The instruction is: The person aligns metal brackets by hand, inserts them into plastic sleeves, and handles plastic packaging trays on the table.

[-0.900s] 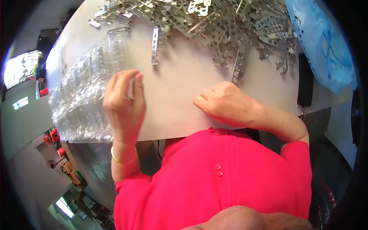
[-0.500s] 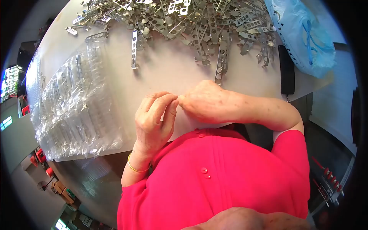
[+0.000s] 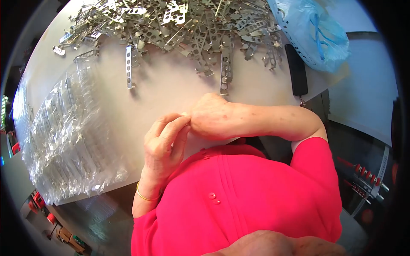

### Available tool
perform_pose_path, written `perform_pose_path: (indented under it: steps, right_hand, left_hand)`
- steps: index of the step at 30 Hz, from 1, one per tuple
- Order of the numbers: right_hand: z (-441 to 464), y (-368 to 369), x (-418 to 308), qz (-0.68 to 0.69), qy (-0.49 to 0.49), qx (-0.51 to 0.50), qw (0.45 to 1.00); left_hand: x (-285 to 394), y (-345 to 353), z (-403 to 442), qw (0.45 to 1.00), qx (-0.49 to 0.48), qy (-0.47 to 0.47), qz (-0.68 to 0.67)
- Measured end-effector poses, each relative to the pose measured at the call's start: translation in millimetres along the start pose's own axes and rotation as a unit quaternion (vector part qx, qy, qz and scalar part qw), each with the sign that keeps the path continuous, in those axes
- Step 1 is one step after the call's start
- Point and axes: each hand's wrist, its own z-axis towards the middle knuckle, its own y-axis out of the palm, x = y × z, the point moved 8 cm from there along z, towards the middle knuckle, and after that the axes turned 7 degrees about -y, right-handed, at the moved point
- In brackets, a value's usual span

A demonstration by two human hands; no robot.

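My left hand [image 3: 165, 143] is pinched, its thumb and fingertips pressed together against my right hand. Whatever lies in that pinch is too small or too covered to make out. My right hand [image 3: 209, 117] is curled over with its back toward me, hiding most of its fingers and anything in them. Both hands meet above the near part of the pale table [image 3: 166, 81]. Just beyond my right hand, a metal strip with round holes [image 3: 224, 74] sticks out from a heap of similar perforated metal parts [image 3: 192, 34]. Another holed strip [image 3: 128, 68] lies apart, farther left.
Clear plastic bags with metal pieces inside [image 3: 70, 141] cover the table's left side. A blue plastic bag [image 3: 316, 38] sits at the far right, beside a black elongated object [image 3: 296, 70]. Red-and-metal equipment [image 3: 365, 175] stands below the table on the right.
The view has shifted, so the table's contents appear farther left and the nearer ones lower. My hands stay joined in nearly the same pose, with only slight finger movement.
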Motion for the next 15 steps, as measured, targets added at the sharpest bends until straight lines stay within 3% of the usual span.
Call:
perform_pose_path:
  steps: [2,6,8,9,12,15]
  right_hand:
    - [0.6,1.6,-4.4,-0.012,-0.005,-0.052,0.999]
    - [1.3,9.0,-1.1,-0.006,0.013,-0.050,0.999]
    - [-1.3,4.1,-3.3,-0.052,-0.004,0.070,0.996]
    - [-6.0,4.2,-1.9,-0.056,0.004,0.069,0.996]
    - [-26.5,3.0,-10.6,-0.095,-0.048,0.045,0.993]
    - [-55.9,17.4,-5.7,-0.084,-0.028,-0.117,0.989]
  left_hand:
    - [-1.7,0.6,-1.4,1.000,-0.002,-0.001,-0.011]
    - [-4.6,1.0,-3.8,1.000,0.007,-0.005,-0.010]
    - [-5.3,-0.5,-7.2,1.000,0.011,-0.008,-0.003]
    - [-9.4,-0.3,-9.5,0.999,0.002,-0.033,0.012]
    - [-14.9,0.5,-15.9,0.998,0.000,-0.054,0.024]
    - [-21.7,0.0,-20.8,0.997,0.007,-0.060,0.051]
